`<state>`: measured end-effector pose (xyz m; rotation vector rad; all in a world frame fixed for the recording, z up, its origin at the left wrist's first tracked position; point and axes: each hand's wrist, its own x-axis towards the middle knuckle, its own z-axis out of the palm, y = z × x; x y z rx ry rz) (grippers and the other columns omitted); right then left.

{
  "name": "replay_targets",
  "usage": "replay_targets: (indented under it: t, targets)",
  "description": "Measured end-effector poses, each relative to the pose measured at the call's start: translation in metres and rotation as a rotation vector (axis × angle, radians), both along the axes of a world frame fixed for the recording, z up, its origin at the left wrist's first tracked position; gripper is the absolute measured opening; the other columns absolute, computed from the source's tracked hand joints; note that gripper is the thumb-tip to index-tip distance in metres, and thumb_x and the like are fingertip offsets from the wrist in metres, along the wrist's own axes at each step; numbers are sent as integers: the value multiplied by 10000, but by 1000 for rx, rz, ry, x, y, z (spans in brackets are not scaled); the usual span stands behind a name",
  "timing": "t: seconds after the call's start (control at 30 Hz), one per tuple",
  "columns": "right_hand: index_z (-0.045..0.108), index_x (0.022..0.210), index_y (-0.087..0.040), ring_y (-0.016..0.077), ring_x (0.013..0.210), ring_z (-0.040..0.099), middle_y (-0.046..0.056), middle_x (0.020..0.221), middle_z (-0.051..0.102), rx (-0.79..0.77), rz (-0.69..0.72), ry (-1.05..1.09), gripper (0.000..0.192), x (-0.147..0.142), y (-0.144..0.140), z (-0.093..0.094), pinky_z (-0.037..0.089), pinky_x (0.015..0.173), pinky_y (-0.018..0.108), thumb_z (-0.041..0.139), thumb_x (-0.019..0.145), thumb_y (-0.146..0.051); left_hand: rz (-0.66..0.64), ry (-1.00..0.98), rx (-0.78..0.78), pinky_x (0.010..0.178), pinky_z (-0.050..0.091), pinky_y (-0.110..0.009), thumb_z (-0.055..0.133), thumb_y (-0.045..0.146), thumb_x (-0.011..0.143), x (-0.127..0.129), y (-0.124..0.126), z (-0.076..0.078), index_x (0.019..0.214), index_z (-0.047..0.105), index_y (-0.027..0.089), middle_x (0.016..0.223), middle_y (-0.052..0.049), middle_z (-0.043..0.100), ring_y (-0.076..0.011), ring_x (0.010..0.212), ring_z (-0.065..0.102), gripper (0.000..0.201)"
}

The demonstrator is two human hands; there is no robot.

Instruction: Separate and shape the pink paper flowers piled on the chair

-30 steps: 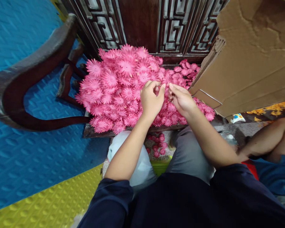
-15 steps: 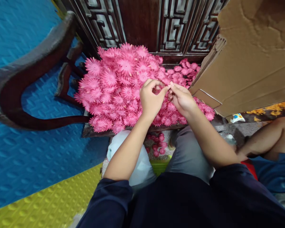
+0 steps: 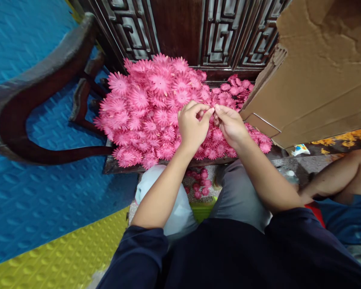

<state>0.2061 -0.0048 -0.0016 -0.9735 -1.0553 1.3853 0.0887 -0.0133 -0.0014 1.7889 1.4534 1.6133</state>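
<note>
A big heap of pink paper flowers [image 3: 150, 104] covers the seat of a dark wooden chair [image 3: 129, 166]. My left hand [image 3: 192, 126] and my right hand [image 3: 231, 124] meet fingertip to fingertip over the heap's right half. Together they pinch one small pink flower piece [image 3: 212, 113], which the fingers mostly hide. Both forearms reach forward from dark blue sleeves over my grey-trousered knees.
The chair's curved armrest [image 3: 33, 88] arcs at left over blue foam mats [image 3: 33, 200] and a yellow mat [image 3: 57, 261]. A large cardboard box [image 3: 319, 72] stands at right. Fallen pink flowers [image 3: 198, 184] and a white bag [image 3: 177, 208] lie below. Another person's arm [image 3: 333, 176] rests at right.
My fingertips shifted slightly while working the small flower piece; the hands stayed in the same spot above the heap.
</note>
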Motion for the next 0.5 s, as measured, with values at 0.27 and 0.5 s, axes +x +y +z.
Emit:
replay_targets:
  t: [0.27, 0.5]
  targets:
    - [558, 649, -191, 43, 487, 343, -59, 553, 430, -17, -6, 17, 362, 3, 1, -1, 265, 477, 227, 741, 595, -499, -134, -91, -52, 642, 422, -223, 613, 193, 787, -1, 1, 3, 715, 649, 181, 680, 19, 575, -97, 641, 519, 81]
    - [559, 639, -188, 38, 496, 377, -60, 559, 453, -36, -30, 38, 397, 3, 1, 2, 303, 473, 208, 778, 526, -499, -131, -61, -22, 648, 426, -223, 583, 193, 808, 0, 1, 2, 722, 632, 182, 699, 8, 584, -97, 652, 521, 100]
